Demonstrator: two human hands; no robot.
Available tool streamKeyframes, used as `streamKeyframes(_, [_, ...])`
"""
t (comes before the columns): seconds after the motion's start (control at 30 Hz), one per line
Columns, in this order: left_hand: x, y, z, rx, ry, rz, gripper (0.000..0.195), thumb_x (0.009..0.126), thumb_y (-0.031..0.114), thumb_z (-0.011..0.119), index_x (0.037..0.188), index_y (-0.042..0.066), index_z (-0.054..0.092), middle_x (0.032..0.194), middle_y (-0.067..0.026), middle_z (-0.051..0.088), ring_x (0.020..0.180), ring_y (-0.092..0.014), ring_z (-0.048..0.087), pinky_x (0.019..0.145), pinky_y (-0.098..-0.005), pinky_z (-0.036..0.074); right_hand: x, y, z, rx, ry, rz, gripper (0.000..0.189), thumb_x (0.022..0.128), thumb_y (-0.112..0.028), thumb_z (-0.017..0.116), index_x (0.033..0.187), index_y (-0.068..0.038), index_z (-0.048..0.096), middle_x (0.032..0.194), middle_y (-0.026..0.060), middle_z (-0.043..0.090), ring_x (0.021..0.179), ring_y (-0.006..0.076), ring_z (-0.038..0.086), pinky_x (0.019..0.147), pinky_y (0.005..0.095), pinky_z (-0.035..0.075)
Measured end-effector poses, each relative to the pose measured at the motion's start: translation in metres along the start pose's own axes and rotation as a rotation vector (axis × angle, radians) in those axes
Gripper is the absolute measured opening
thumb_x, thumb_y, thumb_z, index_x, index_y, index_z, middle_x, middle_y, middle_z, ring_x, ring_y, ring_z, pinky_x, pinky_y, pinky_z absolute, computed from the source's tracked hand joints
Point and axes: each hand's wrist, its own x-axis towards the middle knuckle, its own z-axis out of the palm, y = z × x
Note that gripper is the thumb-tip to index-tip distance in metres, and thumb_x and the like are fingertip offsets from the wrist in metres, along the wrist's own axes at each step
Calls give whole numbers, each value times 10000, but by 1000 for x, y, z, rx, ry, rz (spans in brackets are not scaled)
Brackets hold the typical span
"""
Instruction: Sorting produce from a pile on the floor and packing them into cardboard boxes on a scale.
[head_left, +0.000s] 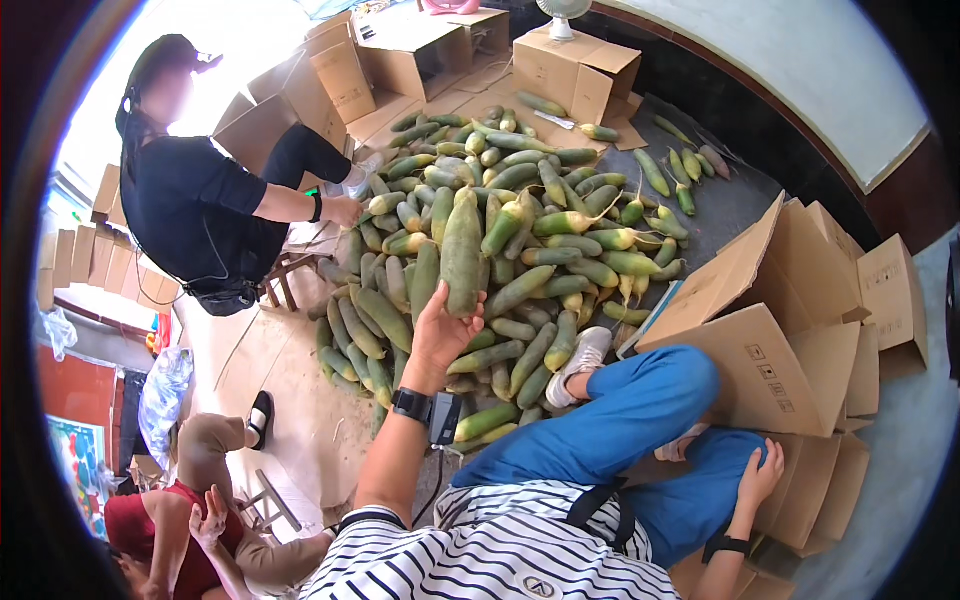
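My left hand (442, 330) is raised over a big heap of green radishes (517, 285) and grips the lower end of a large, thick green radish (461, 251), held with its root end away from me. The fingers and thumb wrap round its base. My right hand (761, 472) rests on my knee in blue trousers with its fingers spread, and nothing shows in it. Many radishes in the heap have pale root ends, some with thin roots. A few smaller radishes (690, 161) lie apart on a dark sheet at the back right.
Open cardboard boxes (757, 360) stand close at my right. More boxes (409, 64) and a fan (561, 15) are at the back. A co-worker in dark clothes (202, 180) sits left of the heap, one hand at a radish. Another person in red (172, 525) sits at lower left.
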Motion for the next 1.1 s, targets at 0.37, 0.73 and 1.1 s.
streamKeyframes(0.37, [6,1,-17,89,167,109,429,911,395,592,1180,66,539,1063,-97,622,865,-199,604,695,-282,488,1,-4,-5,-42,-40,5,336,917,-236,506,1196,-61,572,1309,165,491,1210,349,442,1018,434,346])
streamKeyframes(0.73, [14,11,-35,13,153,98,419,931,421,538,1146,63,562,1078,-85,632,912,-186,608,716,-275,492,5,1,-2,-58,-53,-16,340,916,-238,511,1199,-58,569,1306,173,493,1213,357,438,1015,438,345])
streamKeyframes(1.1, [12,15,-38,-245,-7,73,492,935,408,524,1194,-9,535,1142,-140,586,976,-232,577,775,-328,493,5,-4,-3,-63,-65,8,332,922,-233,504,1208,-74,565,1315,164,491,1213,351,443,1015,437,346])
